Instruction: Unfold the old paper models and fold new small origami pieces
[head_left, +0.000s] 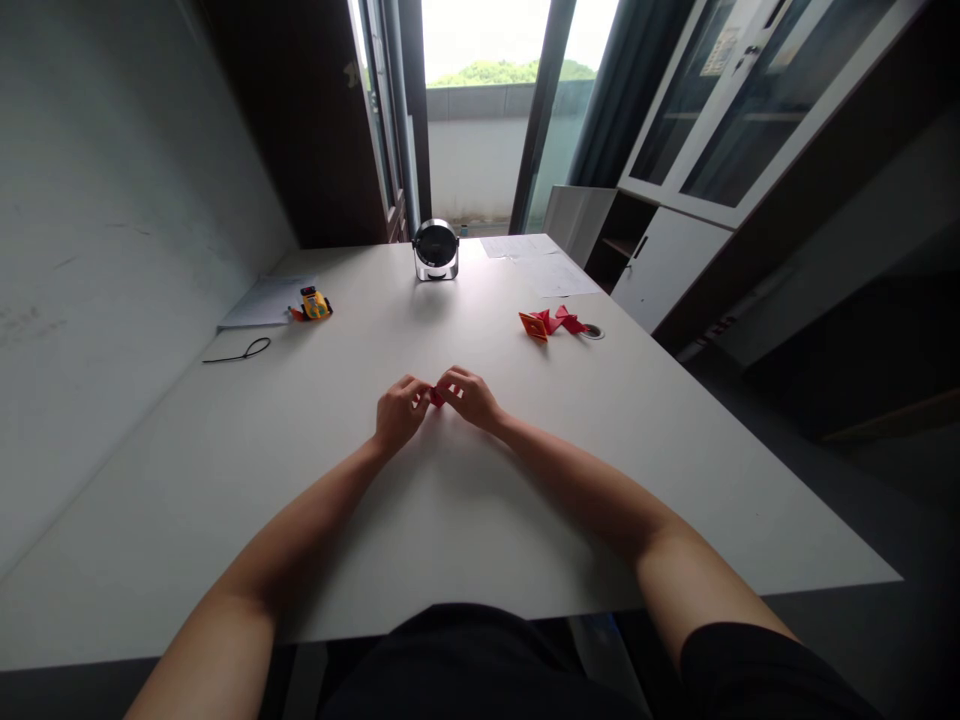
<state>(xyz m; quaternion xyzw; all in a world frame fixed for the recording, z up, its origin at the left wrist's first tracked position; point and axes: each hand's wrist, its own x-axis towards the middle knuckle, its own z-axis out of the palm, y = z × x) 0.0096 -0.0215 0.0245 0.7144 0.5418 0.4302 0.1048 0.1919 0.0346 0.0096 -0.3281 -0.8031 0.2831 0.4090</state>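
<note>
A small red piece, which looks like folded paper (436,398), is pinched between my two hands near the middle of the white table (480,520). The fingertips of my left hand (401,410) close on its left side. On its right side, my right hand (471,396) holds it with thumb and fingers together. Much of the piece is covered by the fingers, so its exact shape is hard to make out. Both forearms reach in from the near edge.
Red folded pieces (564,320) and an orange-red square piece (535,326) lie to the right, beside a round table insert (593,332). A yellow toy-like object (316,303), a black looped strip (244,353) and paper sheets (266,302) lie left. A round black device (436,245) stands behind.
</note>
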